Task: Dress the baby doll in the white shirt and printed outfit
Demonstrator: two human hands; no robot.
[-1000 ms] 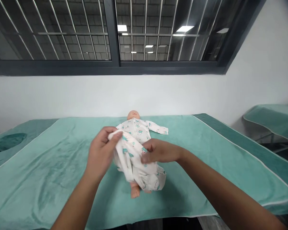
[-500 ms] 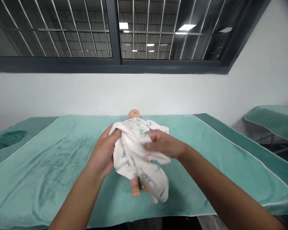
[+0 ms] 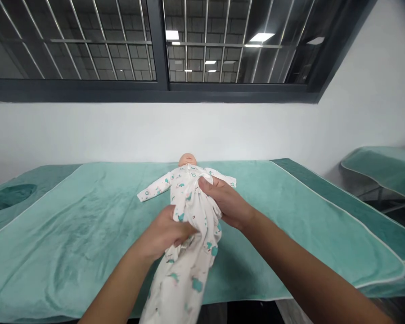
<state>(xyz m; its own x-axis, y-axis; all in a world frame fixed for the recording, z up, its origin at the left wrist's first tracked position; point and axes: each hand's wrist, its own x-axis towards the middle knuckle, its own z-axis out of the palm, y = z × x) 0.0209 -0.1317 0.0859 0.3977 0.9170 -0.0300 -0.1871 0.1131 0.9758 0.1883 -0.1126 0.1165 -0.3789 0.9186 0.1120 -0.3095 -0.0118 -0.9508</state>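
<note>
A baby doll (image 3: 187, 159) lies on its back, head toward the wall, in a white printed top (image 3: 159, 185) with its sleeves spread. In front of it I hold up white baby pants (image 3: 197, 270) with a matching teal animal print. My right hand (image 3: 227, 200) grips their gathered upper edge, thumb on top. My left hand (image 3: 167, 231) is closed on the bunched cloth lower down on the left, slightly blurred. A long length of the pants hangs toward me past the bed's front edge. The doll's legs are hidden behind the cloth.
A teal sheet (image 3: 87, 234) with pale piping covers the bed; an oval opening (image 3: 11, 197) shows at its left. Behind are a white wall (image 3: 128, 130) and a barred window (image 3: 170, 92). Another teal-covered bed (image 3: 384, 171) stands at right.
The pants have swung from hanging on the right to stretching down toward me. My left hand has moved lower and right; my right hand now grips the upper edge. The doll's left-side sleeve is uncovered.
</note>
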